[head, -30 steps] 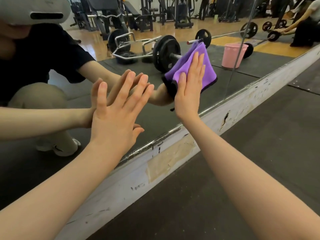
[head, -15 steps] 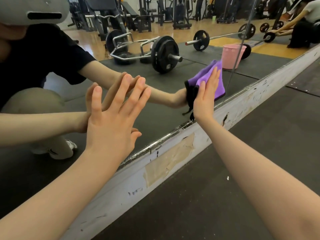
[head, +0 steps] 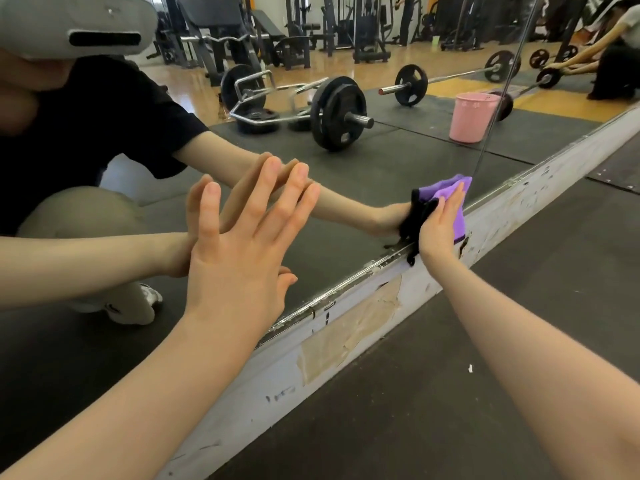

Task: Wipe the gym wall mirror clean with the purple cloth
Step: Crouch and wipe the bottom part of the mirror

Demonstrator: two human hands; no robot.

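Against gym mirror [head: 398,174]: right hand [head: 438,226] flat on purple cloth [head: 459,216]; left hand [head: 239,258] fingers spread, empty

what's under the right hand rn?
The purple cloth, pressed flat against the mirror by the right hand, just above the frame. The glass behind the cloth is covered.
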